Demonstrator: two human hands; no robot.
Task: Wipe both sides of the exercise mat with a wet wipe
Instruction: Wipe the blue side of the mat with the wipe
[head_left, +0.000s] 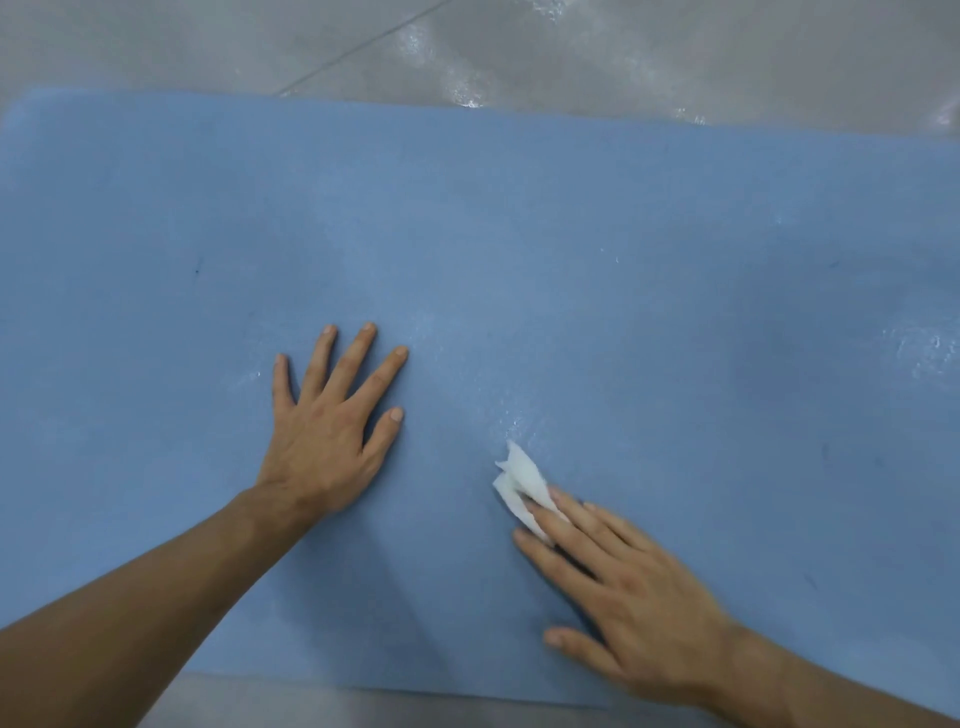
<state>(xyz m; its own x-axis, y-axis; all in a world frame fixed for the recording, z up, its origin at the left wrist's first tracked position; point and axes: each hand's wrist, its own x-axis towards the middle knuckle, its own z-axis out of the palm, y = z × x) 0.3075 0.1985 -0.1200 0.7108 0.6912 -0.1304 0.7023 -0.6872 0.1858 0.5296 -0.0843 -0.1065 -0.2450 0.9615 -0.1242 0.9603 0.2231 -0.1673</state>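
The mat (519, 234) lies flat on a grey floor (571, 47) and fills almost the whole view, running out of sight to the left and right. Its far edge shows along the top, with its far left corner in view, and part of its near edge shows at the bottom, where a strip of floor appears again.

The left hand (324, 436) rests palm down on the mat, left of the middle and nearer the near edge than the far one. Its fingers are straight and spread wide, and it holds nothing. The bare forearm runs back to the lower left corner of the view.

The right hand (639, 597) lies low over the mat close to the near edge, right of the middle, with its fingers stretched out and pointing towards the far left. Its fingertips press a small crumpled white wipe (522, 478) onto the mat. This hand is blurred, so whether the wipe is also caught between two fingers cannot be told, but the fingers look straight rather than curled. Most of the wipe sticks out beyond the fingertips, and it lies apart from the left hand.

Pale shiny streaks (519, 421) show on the mat just beyond the wipe, and more near the right side.
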